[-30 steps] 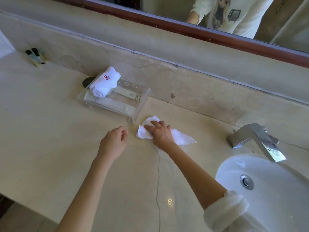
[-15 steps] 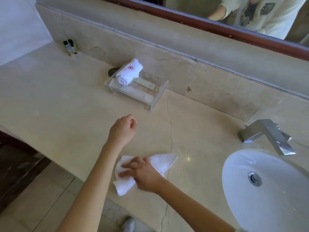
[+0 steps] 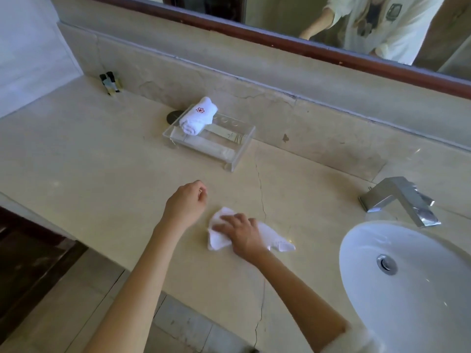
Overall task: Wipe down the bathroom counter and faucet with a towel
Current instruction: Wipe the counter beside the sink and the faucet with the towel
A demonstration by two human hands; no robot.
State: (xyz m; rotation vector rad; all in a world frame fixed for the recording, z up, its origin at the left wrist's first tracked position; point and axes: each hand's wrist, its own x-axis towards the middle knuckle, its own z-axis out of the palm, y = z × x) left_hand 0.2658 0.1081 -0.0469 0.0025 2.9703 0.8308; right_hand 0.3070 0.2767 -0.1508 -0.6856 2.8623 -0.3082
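Observation:
A crumpled white towel lies flat on the beige marble counter, left of the sink. My right hand presses down on its middle, fingers spread over the cloth. My left hand hovers just left of it and a little farther back, loosely curled, holding nothing. The chrome faucet stands at the right, behind the white basin, well apart from both hands.
A clear acrylic tray with a rolled white towel and toiletry packets sits by the backsplash. Small bottles stand in the far left corner. A crack runs across the counter. The counter's front edge lies below my forearms.
My right hand has slid the towel away from the front edge, back and to the right. A second ago it was up beside the tray. The left hand stays curled nearby.

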